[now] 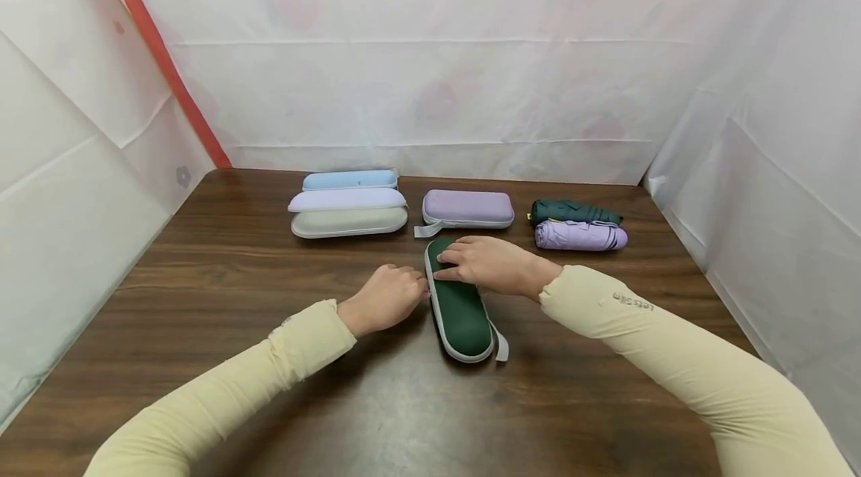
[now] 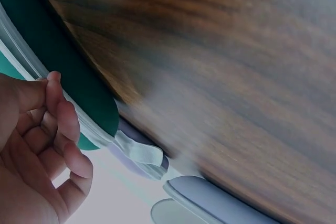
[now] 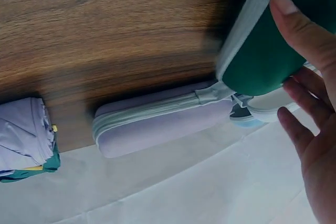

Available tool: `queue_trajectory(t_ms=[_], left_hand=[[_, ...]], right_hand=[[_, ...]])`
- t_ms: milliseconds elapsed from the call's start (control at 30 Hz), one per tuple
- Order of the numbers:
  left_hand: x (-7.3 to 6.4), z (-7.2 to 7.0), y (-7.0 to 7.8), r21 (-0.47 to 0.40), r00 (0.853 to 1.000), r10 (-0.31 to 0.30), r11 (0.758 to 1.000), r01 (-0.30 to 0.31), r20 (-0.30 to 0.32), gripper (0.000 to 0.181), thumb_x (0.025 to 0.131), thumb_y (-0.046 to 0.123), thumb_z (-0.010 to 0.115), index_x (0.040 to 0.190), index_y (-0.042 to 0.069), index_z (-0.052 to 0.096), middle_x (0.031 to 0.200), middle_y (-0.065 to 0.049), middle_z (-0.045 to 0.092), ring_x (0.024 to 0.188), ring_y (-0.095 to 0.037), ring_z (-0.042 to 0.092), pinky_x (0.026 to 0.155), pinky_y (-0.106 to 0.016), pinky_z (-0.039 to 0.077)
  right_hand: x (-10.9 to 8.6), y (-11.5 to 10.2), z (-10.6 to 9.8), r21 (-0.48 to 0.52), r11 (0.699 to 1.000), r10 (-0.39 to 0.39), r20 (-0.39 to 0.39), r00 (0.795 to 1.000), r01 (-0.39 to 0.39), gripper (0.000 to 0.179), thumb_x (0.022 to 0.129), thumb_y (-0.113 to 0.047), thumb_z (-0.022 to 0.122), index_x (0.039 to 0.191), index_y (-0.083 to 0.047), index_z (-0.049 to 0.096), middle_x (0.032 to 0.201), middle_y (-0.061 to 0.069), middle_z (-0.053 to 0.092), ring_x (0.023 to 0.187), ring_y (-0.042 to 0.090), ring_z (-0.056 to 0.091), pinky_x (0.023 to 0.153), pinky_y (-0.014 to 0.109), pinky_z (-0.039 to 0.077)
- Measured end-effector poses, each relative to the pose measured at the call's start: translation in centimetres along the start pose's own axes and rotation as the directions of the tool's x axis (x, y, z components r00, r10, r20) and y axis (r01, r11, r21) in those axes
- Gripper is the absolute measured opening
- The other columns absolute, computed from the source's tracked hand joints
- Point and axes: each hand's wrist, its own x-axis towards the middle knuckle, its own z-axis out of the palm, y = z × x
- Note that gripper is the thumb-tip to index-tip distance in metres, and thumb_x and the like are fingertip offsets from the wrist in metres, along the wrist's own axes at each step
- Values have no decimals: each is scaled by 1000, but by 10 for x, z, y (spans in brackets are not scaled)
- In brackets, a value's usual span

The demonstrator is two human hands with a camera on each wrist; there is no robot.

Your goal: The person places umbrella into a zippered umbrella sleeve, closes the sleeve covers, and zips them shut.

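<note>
A long dark green zip case (image 1: 463, 327) lies on the table, its pale zip edge toward the left and a grey strap (image 1: 501, 346) at its near end. At the left edge, my left hand (image 1: 390, 297) pinches the zip with thumb and forefinger, as the left wrist view shows; the fingertips (image 2: 53, 80) cover the zip pull. My right hand (image 1: 491, 265) rests on top of the case near its far end. In the right wrist view its thumb (image 3: 296, 22) lies straight on the green surface, while the other fingers touch near the end.
Behind the green case lies a purple zip case (image 1: 468, 206) with a grey strap. Farther left, light blue (image 1: 350, 179), pale lavender (image 1: 346, 199) and off-white (image 1: 350, 221) cases lie close together. Two folded umbrellas, dark green (image 1: 572, 211) and lilac (image 1: 580, 235), lie at the right.
</note>
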Motion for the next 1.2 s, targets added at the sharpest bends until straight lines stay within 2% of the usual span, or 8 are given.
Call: queue_trajectory(t_ms=[233, 433, 600, 800, 933, 1067, 1200], left_hand=[[-2, 0, 2, 8, 1000, -3, 1000, 3, -12, 18, 88, 22, 69, 73, 12, 64, 69, -1, 61, 65, -19, 60, 49, -32, 43], [-7, -3, 1, 19, 1000, 14, 1000, -14, -11, 20, 85, 22, 70, 70, 12, 62, 68, -1, 60, 65, -18, 60, 48, -32, 41], [-12, -6, -3, 33, 1000, 10, 999, -10, -3, 20, 84, 18, 70, 67, 14, 61, 67, 1, 59, 64, -18, 60, 47, -31, 40], [-19, -6, -8, 42, 1000, 22, 999, -23, 14, 18, 83, 8, 67, 67, 14, 60, 68, 1, 60, 65, -18, 61, 47, -31, 39], [-23, -6, -12, 39, 999, 33, 999, -33, 10, 16, 76, 0, 65, 69, 14, 60, 71, 1, 60, 67, -18, 61, 48, -31, 39], [-27, -6, -16, 28, 1000, 23, 999, -24, 10, 12, 77, 5, 71, 75, 15, 63, 75, 2, 62, 71, -18, 62, 50, -31, 40], [-32, -8, -20, 35, 1000, 9, 999, -9, 7, 10, 79, 16, 75, 78, 14, 66, 77, 3, 63, 74, -19, 63, 51, -31, 41]], right_hand=[[2, 1, -4, 90, 993, 75, 85, 994, -82, 70, 66, -35, 87, 128, -14, 62, 117, 6, 58, 110, 21, 54, 100, 35, 37], [-4, 4, 1, 238, 954, 148, 146, 978, -180, 66, 70, -43, 82, 123, -9, 63, 110, 5, 58, 103, 20, 56, 91, 35, 44], [-14, 6, 8, 303, 929, 187, 104, 977, -210, 71, 73, -49, 77, 126, -4, 62, 108, 8, 59, 97, 20, 57, 82, 35, 48], [-25, 6, 14, 297, 940, 168, 33, 985, -170, 70, 77, -46, 75, 129, -3, 58, 111, 11, 59, 99, 23, 57, 86, 37, 46], [-30, 6, 18, 278, 947, 166, 2, 986, -160, 68, 79, -44, 74, 131, -3, 57, 110, 11, 58, 99, 23, 56, 87, 37, 46], [-34, 3, 23, 271, 943, 201, -5, 980, -192, 67, 81, -47, 70, 131, -4, 58, 107, 12, 56, 97, 25, 53, 87, 39, 44], [-38, -3, 28, 295, 918, 277, 2, 961, -266, 65, 84, -49, 67, 130, -5, 58, 106, 12, 53, 93, 26, 50, 78, 41, 46]])
